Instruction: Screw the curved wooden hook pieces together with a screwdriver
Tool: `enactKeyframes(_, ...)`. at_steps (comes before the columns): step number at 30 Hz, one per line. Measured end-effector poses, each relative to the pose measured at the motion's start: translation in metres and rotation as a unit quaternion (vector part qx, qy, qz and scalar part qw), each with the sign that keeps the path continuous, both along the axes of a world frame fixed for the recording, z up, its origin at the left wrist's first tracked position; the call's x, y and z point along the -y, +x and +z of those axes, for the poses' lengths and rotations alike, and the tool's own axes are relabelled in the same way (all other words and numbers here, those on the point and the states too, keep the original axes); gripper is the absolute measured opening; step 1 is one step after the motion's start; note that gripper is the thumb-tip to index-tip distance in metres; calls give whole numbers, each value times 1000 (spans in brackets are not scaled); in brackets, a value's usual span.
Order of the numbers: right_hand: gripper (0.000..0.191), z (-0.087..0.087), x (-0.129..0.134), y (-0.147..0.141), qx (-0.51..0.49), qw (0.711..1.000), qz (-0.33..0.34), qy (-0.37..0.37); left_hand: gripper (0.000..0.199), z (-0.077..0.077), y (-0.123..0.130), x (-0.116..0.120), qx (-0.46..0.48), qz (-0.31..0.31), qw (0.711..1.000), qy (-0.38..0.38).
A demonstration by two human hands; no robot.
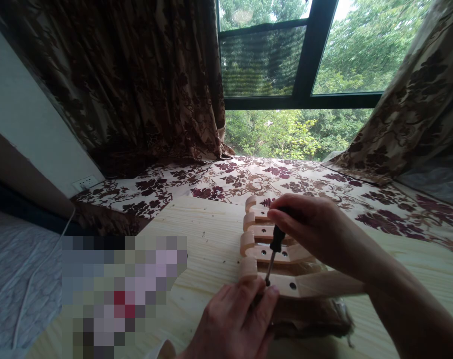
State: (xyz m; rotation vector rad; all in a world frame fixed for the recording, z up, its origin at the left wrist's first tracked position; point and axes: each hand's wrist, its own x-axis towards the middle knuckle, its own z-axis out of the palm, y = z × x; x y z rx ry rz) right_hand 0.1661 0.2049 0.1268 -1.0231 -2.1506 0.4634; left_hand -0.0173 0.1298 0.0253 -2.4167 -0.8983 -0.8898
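My right hand [309, 219] is wrapped round the black handle of a screwdriver [277, 239]. Its metal shaft slants down to a dark screw in the nearest wooden hook [284, 285]. My left hand [232, 319] grips the curved end of that hook, finger and thumb close on either side of the screwdriver's tip. Behind it, several similar pale wooden hooks [249, 243] stand in a row, with dark screws or holes in their flat parts. A brown bundle in clear plastic [309, 316] lies under and beside the hooks; my right hand and forearm hide part of the row.
All this rests on a pale wooden board [196, 234]. Beyond it spreads a floral cloth [245, 174] below a window [303, 65] with patterned curtains [166, 75]. A blurred-out patch covers the board's left side. A white cable [35, 274] hangs at left near a wall socket [86, 183].
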Motion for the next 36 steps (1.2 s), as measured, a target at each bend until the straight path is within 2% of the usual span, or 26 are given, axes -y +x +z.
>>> enactKeyframes(3,27,0,0,2,6,1000,-3,-2,31,1,0,0,-1,4,1000,-1)
enactKeyframes(8,24,7,10,7,27,998,61,22,29,0,-1,0,4,-10,1000,-18)
enactKeyframes(10,25,8,11,9,30,997,67,30,29,0,-2,0,4,-12,1000,-27)
enactKeyframes(18,26,1,1,8,27,999,-1,19,30,1,0,-1,1,-13,999,-29)
enactKeyframes(28,22,3,7,0,-2,1000,-7,1,30,1,-1,0,4,-7,1000,-23)
enactKeyframes(36,20,7,19,8,3,997,82,-7,30,1,-2,0,14,-25,998,-48)
